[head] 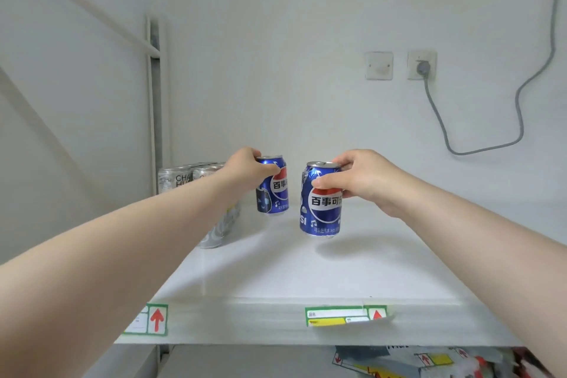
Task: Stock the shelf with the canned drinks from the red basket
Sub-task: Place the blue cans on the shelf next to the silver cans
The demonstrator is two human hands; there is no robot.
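The left grip curls round the top of a blue Pepsi can, upright at or just above the white shelf and near the row of silver cans, probably to start the next row. The right grip pinches a second Pepsi can near its rim, held clear above the shelf, label facing out. The red basket is out of view

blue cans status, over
Left hand grip on left blue can, low by the silver cans. Right hand grip on right blue can, just off the shelf. Nothing blocks the bare shelf ahead.
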